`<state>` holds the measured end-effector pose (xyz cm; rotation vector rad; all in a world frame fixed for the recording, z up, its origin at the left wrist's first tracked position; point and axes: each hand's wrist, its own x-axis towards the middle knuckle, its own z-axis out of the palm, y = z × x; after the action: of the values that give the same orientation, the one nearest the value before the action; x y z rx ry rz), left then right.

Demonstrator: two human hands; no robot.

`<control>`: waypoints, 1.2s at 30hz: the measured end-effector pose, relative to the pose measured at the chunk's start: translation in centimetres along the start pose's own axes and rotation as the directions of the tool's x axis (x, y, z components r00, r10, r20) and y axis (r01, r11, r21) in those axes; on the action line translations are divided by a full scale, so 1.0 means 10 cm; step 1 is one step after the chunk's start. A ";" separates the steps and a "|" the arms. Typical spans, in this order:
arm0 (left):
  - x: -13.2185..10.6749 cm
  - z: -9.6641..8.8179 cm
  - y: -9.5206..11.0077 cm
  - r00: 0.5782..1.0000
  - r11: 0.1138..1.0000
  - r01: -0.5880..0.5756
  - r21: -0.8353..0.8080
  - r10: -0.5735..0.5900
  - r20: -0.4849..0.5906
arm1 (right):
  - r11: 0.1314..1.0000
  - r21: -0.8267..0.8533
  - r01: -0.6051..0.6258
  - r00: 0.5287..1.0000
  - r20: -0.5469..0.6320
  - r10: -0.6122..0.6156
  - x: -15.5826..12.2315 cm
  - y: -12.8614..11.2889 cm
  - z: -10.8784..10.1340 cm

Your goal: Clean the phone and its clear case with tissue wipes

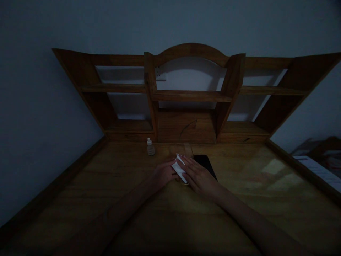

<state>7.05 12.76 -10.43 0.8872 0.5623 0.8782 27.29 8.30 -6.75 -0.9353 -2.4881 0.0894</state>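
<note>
The light is dim. At the middle of the wooden desk [149, 217], my left hand [163, 175] holds the left edge of a folded white piece, paper or tissue [179, 172], between thumb and fingers. Over its right side lies my right hand [200, 179], fingers stretched and pressing on it, so the white piece is held between both hands. A small thin pale tip [185, 184] shows just below it; its kind is unclear. Partly behind my right hand is a flat black object [204, 163]. Something flat and brownish, perhaps see-through [188, 150], lies just beyond my fingertips.
A small dropper-type bottle with a white cap [150, 148] stands to the left, before the shelf. Along the desk's back rises a wooden shelf unit [191, 95]. A wall socket [160, 74] shows through it. Past the right edge are white papers [318, 172].
</note>
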 end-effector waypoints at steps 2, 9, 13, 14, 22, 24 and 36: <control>-0.01 0.02 0.03 0.998 0.999 0.009 -0.052 -0.012 -0.057 | 1.000 0.014 0.007 1.000 0.006 -0.007 0.00 -0.01 -0.01; -0.05 0.13 0.13 0.991 0.994 -0.011 -0.109 -0.004 -0.134 | 0.999 0.038 0.011 1.000 -0.002 -0.011 0.00 -0.02 -0.06; -0.06 0.13 0.15 0.990 0.993 -0.050 -0.109 0.035 -0.135 | 0.999 0.008 0.036 0.999 -0.029 -0.036 0.00 -0.01 -0.05; -0.07 0.13 0.15 0.988 0.994 -0.053 -0.101 0.037 -0.151 | 0.999 -0.003 0.042 0.998 -0.044 -0.042 -0.01 0.00 -0.05; -0.06 0.02 0.19 0.994 0.997 -0.079 -0.010 0.078 -0.082 | 0.993 -0.096 -0.064 0.985 -0.167 0.047 -0.02 0.06 -0.08; -0.08 0.03 0.19 0.999 0.999 -0.052 0.003 0.052 -0.014 | 0.990 -0.087 -0.114 0.971 -0.221 0.093 -0.03 0.09 -0.10; -0.19 0.18 0.24 0.979 0.980 0.127 0.156 -0.149 0.139 | 0.972 -0.040 -0.230 0.898 -0.394 0.196 -0.05 0.26 -0.12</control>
<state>6.40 11.23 -7.36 1.0258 0.5554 0.6443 29.75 9.79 -6.44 -1.1373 -2.0325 -0.1231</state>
